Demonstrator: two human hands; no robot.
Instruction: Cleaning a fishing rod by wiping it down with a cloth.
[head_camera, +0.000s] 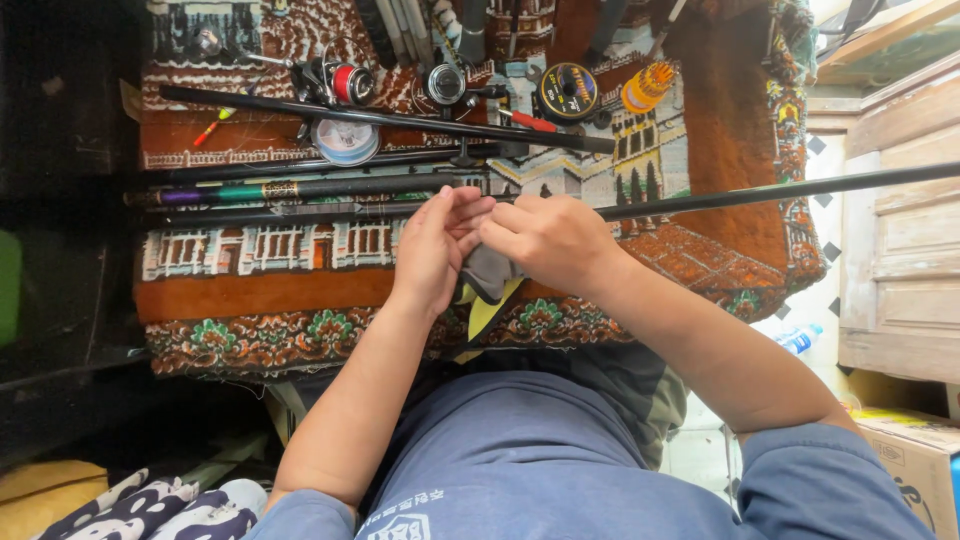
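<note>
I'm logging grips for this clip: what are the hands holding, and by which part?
Both the left hand and right hand pinch a grey and yellow cloth at its top edge; the rest hangs below them.

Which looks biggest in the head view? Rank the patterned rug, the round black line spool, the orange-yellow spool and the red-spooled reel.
1. Patterned rug, by far.
2. Round black line spool.
3. Orange-yellow spool and red-spooled reel: too close to rank.
</note>
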